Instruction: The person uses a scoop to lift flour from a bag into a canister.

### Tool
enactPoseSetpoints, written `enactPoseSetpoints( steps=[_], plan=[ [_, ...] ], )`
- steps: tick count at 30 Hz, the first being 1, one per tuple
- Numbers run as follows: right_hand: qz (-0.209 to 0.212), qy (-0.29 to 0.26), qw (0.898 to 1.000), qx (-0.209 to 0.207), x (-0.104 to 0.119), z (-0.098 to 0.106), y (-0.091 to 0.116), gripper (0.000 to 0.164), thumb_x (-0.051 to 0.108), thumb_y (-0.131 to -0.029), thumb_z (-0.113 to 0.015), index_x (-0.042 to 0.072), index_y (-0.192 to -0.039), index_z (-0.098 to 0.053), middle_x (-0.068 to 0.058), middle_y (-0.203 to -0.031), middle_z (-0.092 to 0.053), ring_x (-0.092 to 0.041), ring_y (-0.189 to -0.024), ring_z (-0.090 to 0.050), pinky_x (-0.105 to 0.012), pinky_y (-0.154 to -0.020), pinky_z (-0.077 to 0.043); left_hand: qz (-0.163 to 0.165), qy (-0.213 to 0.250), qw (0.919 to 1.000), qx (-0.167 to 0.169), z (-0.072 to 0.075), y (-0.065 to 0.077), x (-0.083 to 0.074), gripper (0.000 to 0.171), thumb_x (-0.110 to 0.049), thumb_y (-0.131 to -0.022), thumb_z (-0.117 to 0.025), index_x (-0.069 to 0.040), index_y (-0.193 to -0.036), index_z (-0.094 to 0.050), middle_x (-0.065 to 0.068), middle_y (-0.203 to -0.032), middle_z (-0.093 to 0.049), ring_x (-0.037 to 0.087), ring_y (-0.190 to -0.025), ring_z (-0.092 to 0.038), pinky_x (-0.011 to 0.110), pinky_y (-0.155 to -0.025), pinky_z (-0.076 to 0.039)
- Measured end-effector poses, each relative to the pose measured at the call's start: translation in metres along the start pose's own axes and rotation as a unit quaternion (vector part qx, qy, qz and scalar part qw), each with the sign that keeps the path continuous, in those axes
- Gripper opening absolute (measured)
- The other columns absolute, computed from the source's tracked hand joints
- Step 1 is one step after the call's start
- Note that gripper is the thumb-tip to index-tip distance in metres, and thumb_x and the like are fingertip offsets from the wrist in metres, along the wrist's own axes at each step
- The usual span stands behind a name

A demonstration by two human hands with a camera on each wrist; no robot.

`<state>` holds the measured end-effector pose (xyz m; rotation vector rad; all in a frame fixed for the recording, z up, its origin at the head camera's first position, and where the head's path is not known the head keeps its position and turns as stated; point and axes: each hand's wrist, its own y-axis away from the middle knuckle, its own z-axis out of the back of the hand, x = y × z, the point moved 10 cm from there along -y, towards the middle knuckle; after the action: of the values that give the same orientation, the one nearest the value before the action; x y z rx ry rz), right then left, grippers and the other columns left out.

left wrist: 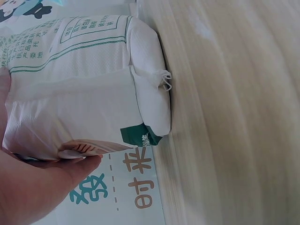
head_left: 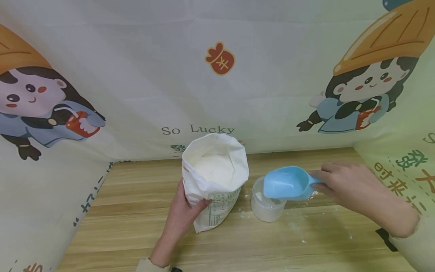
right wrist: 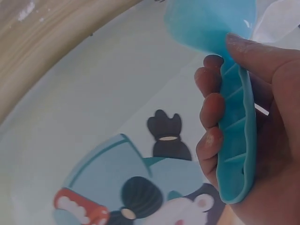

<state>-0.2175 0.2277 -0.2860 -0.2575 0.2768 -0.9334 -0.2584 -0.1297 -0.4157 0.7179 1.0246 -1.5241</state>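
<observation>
A white bag (head_left: 217, 206) with green print stands with its top open, and white powder (head_left: 214, 168) shows inside. My left hand (head_left: 183, 213) grips its near left side, the thumb across the front; the left wrist view shows fingers under the bag (left wrist: 70, 108). My right hand (head_left: 343, 185) holds a blue scoop (head_left: 289, 183) by its handle, the fingers curled round it in the right wrist view (right wrist: 236, 136). The scoop's bowl is over a clear round container (head_left: 268, 209) with white powder in it, and hides part of its rim. Little or no powder shows in the bowl.
The wooden tabletop (head_left: 136, 211) has specks of white powder scattered around the container and to its right. A printed cloth (head_left: 153, 75) with cartoon figures lines the back and both sides of the table.
</observation>
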Motion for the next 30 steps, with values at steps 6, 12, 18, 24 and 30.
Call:
enactPoseSetpoints(
  steps=[6,12,18,24,30],
  plan=[
    [-0.026,-0.032,0.999,0.01,-0.013,-0.01,0.008,0.032,0.026,-0.083,-0.086,0.01,-0.11,-0.079,0.008,-0.079,-0.06,-0.007,-0.064,-0.049,-0.026,-0.05,-0.042,-0.003,0.002,1.0,0.0,0.0,0.0,0.0,0.096,-0.02,-0.082,-0.088,-0.011,-0.159,-0.031,0.015,-0.138,-0.058,0.034,-0.121,-0.06,0.054,-0.099,-0.051],
    [-0.055,-0.056,0.997,0.007,-0.023,-0.013,0.011,0.032,0.024,-0.086,-0.083,0.006,-0.112,-0.077,-0.006,-0.096,-0.074,-0.021,-0.079,-0.07,-0.041,-0.061,-0.057,-0.008,0.005,1.0,0.0,0.0,0.0,0.0,0.095,-0.02,-0.082,-0.088,-0.011,-0.158,-0.032,0.015,-0.137,-0.059,0.033,-0.12,-0.06,0.053,-0.099,-0.051],
    [-0.088,-0.08,0.993,0.001,-0.029,-0.013,0.013,0.034,0.025,-0.09,-0.081,0.004,-0.116,-0.076,-0.014,-0.107,-0.076,-0.03,-0.089,-0.072,-0.051,-0.071,-0.059,-0.012,0.009,0.9999,0.0,0.0,0.0,-0.001,0.095,-0.02,-0.082,-0.088,-0.012,-0.158,-0.032,0.015,-0.138,-0.058,0.033,-0.12,-0.06,0.053,-0.099,-0.051],
    [-0.096,-0.121,0.987,-0.042,-0.028,-0.01,0.015,0.032,0.02,-0.092,-0.079,0.004,-0.12,-0.075,-0.015,-0.108,-0.076,-0.03,-0.087,-0.072,-0.053,-0.071,-0.058,-0.007,0.012,0.9999,0.0,0.0,0.0,-0.001,0.095,-0.02,-0.082,-0.087,-0.012,-0.158,-0.032,0.014,-0.138,-0.058,0.033,-0.121,-0.06,0.053,-0.099,-0.05],
    [-0.1,-0.161,0.977,-0.101,-0.024,-0.004,0.01,0.023,0.016,-0.094,-0.076,0.004,-0.113,-0.077,-0.008,-0.097,-0.078,-0.025,-0.081,-0.072,-0.05,-0.069,-0.058,-0.007,0.018,0.9998,-0.002,0.001,0.0,-0.002,0.095,-0.02,-0.081,-0.088,-0.013,-0.158,-0.032,0.015,-0.139,-0.058,0.033,-0.122,-0.059,0.053,-0.1,-0.049]
  ],
)
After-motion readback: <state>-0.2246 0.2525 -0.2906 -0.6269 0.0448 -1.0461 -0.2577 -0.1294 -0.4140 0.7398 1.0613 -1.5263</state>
